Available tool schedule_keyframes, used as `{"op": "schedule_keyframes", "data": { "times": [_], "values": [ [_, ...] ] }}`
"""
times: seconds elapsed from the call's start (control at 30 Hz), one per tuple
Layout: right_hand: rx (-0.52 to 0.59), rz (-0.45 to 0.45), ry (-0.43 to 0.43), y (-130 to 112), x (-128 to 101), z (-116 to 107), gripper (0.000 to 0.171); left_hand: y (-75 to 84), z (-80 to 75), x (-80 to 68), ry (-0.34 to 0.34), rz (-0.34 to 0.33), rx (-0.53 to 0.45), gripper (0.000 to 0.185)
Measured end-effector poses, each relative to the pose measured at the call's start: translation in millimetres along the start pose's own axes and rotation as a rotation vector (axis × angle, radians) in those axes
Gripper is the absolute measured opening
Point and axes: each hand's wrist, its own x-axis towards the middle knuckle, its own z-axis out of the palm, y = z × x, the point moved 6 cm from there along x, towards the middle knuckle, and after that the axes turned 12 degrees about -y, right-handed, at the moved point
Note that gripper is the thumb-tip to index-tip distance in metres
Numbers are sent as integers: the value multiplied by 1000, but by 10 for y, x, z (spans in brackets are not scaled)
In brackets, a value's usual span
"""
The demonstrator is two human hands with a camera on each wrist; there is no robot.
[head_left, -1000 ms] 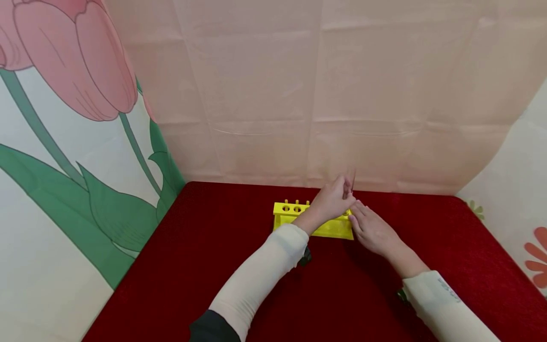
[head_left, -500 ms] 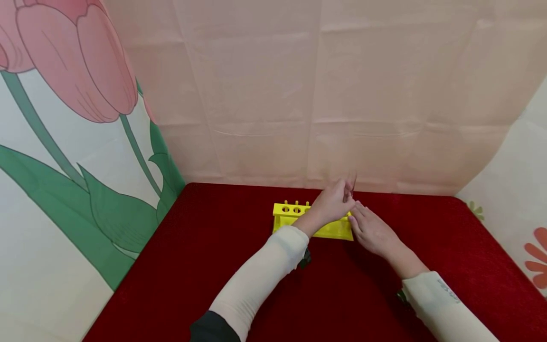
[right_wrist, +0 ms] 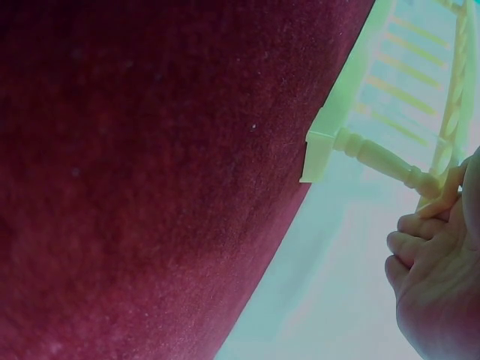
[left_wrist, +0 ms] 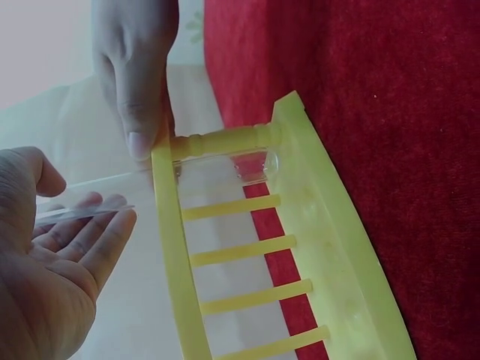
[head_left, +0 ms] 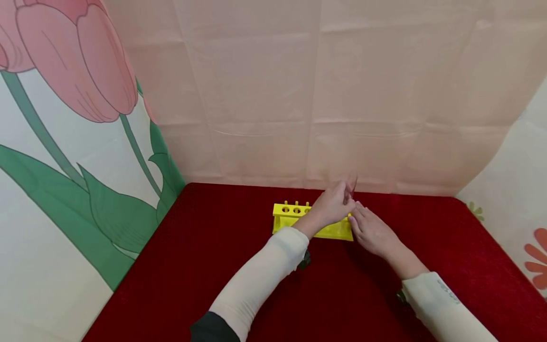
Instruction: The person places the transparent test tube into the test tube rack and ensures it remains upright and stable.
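Note:
A yellow test tube rack [head_left: 333, 231] stands near the table's back edge, a row of holes along its top bar. Through the hole at its right end runs a clear test tube [left_wrist: 214, 171], its rounded bottom down by the rack's base. My left hand [head_left: 331, 204] holds the tube's upper part between thumb and fingers, above the top bar. With thumb and fingers my right hand [head_left: 373, 232] grips the right end of that bar, beside the post [right_wrist: 382, 159]. In the head view my left hand covers the rack's middle and right holes.
A red cloth [head_left: 231, 247] covers the table. Close behind its back edge hangs a pinkish backdrop [head_left: 256, 118]. A tulip-printed sheet [head_left: 107, 190] closes the left side, and a pale flowered one [head_left: 521, 190] the right.
My left hand and the test tube have sunk very slightly toward the rack. My right hand and the rack keep their places.

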Motion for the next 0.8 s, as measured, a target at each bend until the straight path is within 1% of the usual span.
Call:
{"op": "schedule_keyframes", "data": {
  "times": [0.17, 0.4, 0.8],
  "values": [
    [0, -7, -2, 2, 6, 8, 56, -5, 13, -3, 6, 28, 18, 29],
    [3, -14, 13, 6, 16, 10, 54, -6, 11, -8, 7, 39, 29, 27],
    [0, -22, 22, -15, 8, -7, 53, -44, 54, 0, 3, -5, 46, 25]
  ]
}}
